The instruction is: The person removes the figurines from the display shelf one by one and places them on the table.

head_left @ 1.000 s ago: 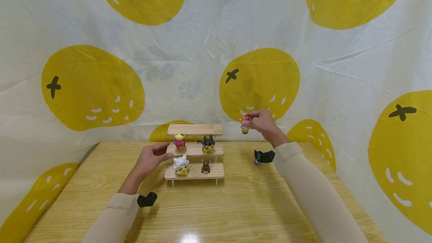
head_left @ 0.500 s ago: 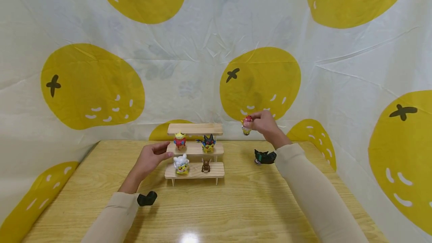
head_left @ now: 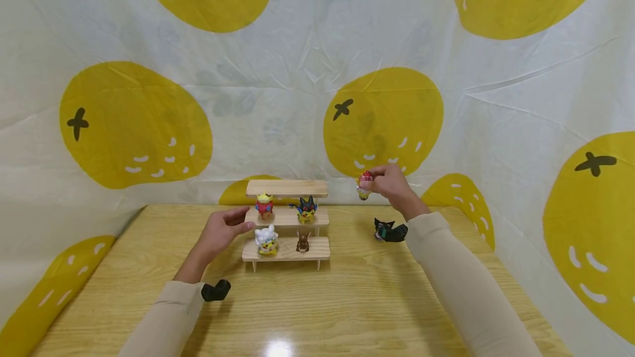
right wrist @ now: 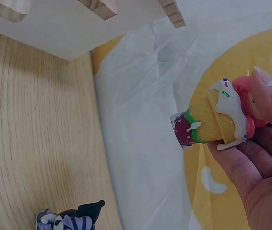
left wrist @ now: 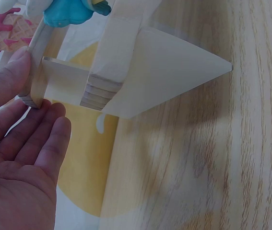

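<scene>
My left hand [head_left: 218,236] grips the left end of the middle tier of a three-tier wooden display stand [head_left: 286,188]. In the left wrist view, the thumb lies on the plank [left wrist: 38,72] and the fingertips touch its other side. My right hand [head_left: 394,186] holds a small figurine [right wrist: 227,115] in the air to the right of the stand, pinched between thumb and fingers. Its pink part is partly hidden by the thumb; a white icing-like layer, a yellow cone and a dark red base show.
On the middle tier stand a red-and-yellow figurine [head_left: 265,207] and a black-eared one [head_left: 306,211]. A white-topped figurine [head_left: 267,241] and a brown one [head_left: 302,242] occupy the lowest tier. A black-and-purple figurine [right wrist: 68,221] is on the table below my right wrist.
My right hand has shifted very slightly right and down with the figurine. My left hand keeps its place at the stand, and the view has tilted a little.
</scene>
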Available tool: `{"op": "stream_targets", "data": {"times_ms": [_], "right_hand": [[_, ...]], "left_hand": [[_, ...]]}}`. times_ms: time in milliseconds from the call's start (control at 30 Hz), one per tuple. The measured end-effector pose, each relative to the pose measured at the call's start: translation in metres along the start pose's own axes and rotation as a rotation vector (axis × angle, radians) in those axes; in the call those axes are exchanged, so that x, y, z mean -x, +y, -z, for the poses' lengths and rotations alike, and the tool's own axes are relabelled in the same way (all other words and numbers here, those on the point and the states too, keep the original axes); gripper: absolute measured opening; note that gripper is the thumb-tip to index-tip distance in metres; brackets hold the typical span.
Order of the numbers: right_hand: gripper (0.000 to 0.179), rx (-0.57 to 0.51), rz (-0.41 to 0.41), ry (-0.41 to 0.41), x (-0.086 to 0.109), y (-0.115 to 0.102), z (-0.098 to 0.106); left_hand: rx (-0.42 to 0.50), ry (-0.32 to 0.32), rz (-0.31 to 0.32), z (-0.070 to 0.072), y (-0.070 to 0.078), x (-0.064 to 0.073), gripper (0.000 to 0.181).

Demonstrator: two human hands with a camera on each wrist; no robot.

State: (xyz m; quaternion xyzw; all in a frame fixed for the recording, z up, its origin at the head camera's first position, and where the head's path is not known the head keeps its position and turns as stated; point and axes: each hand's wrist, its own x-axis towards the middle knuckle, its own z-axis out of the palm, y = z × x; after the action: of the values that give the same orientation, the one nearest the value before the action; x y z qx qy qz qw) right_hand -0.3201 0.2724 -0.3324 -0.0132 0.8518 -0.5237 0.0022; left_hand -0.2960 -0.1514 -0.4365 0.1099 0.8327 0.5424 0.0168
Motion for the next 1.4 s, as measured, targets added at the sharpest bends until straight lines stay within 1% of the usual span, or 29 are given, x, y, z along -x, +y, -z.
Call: {"op": "stream_targets", "data": {"times_ms": [267,533,767,933,1133,1400], "right_hand": [[0.037,-0.005,0.000,0.004,0.000,0.004,0.000],[0.037,0.024,-0.013,0.020,0.000,0.008,-0.001],[0.043,0.029,-0.003,0.003,0.000,0.012,-0.002],[0.041,0.019,0.005,-0.008,0.001,0.014,-0.002],[0.042,0.003,0.004,-0.019,0.001,0.016,-0.003],[0.037,0.018,0.006,-0.003,-0.001,0.019,-0.005]], "left_hand": [[-0.001,-0.003,0.000,0.001,0.000,-0.001,0.064],[0.006,-0.013,0.000,0.001,0.001,0.000,0.064],[0.011,-0.017,-0.003,0.001,0.003,0.003,0.064],[-0.002,-0.006,0.005,0.001,0.003,0.002,0.065],[0.009,-0.003,0.014,0.002,0.002,0.000,0.065],[0.009,-0.006,0.010,0.002,0.001,-0.001,0.065]]}}
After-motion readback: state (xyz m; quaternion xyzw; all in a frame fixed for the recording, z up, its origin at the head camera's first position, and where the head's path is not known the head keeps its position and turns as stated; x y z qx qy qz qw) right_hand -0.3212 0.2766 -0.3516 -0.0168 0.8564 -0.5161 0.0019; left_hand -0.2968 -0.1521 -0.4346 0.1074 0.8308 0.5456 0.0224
